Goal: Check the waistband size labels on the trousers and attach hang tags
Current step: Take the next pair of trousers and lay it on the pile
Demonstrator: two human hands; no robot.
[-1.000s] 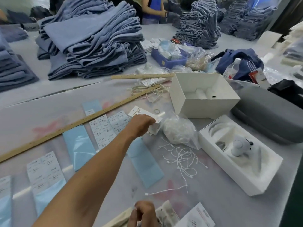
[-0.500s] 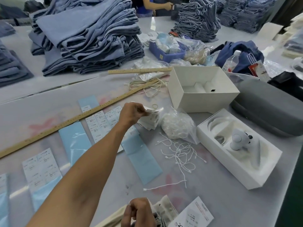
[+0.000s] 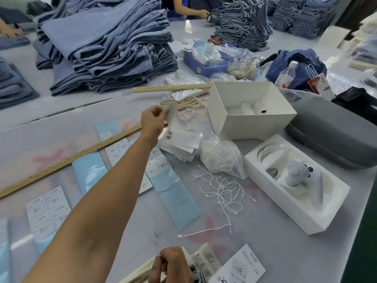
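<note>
Head view: left hand (image 3: 152,121) pinches blurred white hang tag (image 3: 171,114); right hand (image 3: 171,264) grips cream fabric (image 3: 140,274).

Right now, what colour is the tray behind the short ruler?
Blue tray, clearest in the head view.
</note>
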